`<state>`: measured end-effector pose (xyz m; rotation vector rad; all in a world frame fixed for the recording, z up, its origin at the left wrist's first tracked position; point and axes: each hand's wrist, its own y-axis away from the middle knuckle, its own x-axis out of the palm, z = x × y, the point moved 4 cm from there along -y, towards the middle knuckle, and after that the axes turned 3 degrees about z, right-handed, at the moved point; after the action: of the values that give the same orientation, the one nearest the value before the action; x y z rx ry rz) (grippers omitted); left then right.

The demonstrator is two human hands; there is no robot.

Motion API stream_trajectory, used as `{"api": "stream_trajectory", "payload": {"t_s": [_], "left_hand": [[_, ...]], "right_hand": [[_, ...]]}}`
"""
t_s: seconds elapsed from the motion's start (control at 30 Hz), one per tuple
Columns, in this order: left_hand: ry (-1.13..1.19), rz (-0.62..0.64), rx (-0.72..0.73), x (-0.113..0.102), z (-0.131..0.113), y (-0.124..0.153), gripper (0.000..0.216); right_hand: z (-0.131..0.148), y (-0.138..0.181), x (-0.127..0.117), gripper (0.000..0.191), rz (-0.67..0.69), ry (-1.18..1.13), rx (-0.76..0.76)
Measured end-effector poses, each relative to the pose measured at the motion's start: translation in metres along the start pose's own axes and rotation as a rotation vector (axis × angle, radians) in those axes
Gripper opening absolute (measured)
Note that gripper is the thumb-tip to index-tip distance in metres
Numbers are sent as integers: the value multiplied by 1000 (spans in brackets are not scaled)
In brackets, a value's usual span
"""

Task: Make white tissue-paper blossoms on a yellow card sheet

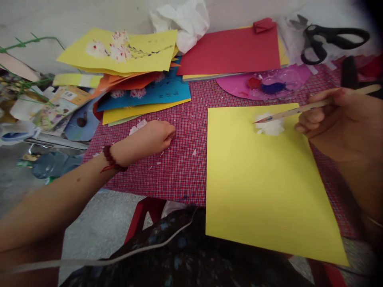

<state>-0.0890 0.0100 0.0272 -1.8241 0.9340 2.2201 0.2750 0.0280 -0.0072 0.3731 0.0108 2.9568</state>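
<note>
My left hand [155,137] is curled into a loose fist, the arm reaching in from the near left, with a dark red bracelet [113,159] at the wrist. It lies low over the checked tablecloth [185,175]; the fingers are tucked under, so I can't tell whether they hold anything. My right hand [338,119], in from the right, is closed around a thin paintbrush [302,108], pinched between thumb and fingers and pointing left.

The brush tip is at the left edge of a white patch [271,126] on the far part of a yellow sheet [257,179]; I can't tell if it touches. The sheet lies to the right of my left hand and left of my right hand, its near end reaching past the table edge.

White scraps [137,126] lie just beyond my left wrist. Farther off on the left, a yellow card [146,59] with painted flowers tops a pile with a blue sheet [176,93]. Beyond the yellow sheet are a pink plate [235,87] with red and blue paint, a red sheet [230,52] and, far right, black-handled scissors [314,32].
</note>
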Motion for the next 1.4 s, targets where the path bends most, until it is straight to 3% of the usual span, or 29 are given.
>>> {"api": "stream_trajectory", "payload": {"t_s": [0.1, 0.23, 0.33, 0.5, 0.73, 0.87, 1.0, 1.13, 1.4], "left_hand": [[8, 6, 5, -6, 5, 0, 15], [199, -94, -23, -13, 31, 14, 9], [251, -120, -1, -6, 40, 26, 11], [221, -90, -43, 13, 37, 27, 16], [193, -58, -61, 17, 32, 17, 13], [160, -64, -72, 15, 28, 15, 12], [319, -108, -67, 13, 28, 26, 10], [425, -62, -54, 20, 22, 44, 11], [355, -34, -113, 25, 5, 57, 8]], "right_hand": [[-3, 2, 1, 41, 98, -91, 118], [-9, -2, -12, 13, 177, -141, 93], [-17, -7, -21, 18, 218, -151, 106], [-18, -8, -21, 13, 158, -126, 147], [-5, 3, -4, 11, 21, -60, 219], [-7, 2, -8, 10, 62, -52, 204], [-9, -1, -12, 15, 139, -65, 158], [-6, 3, -7, 19, 168, -75, 160], [1, 10, -1, 10, 158, -77, 155]]}}
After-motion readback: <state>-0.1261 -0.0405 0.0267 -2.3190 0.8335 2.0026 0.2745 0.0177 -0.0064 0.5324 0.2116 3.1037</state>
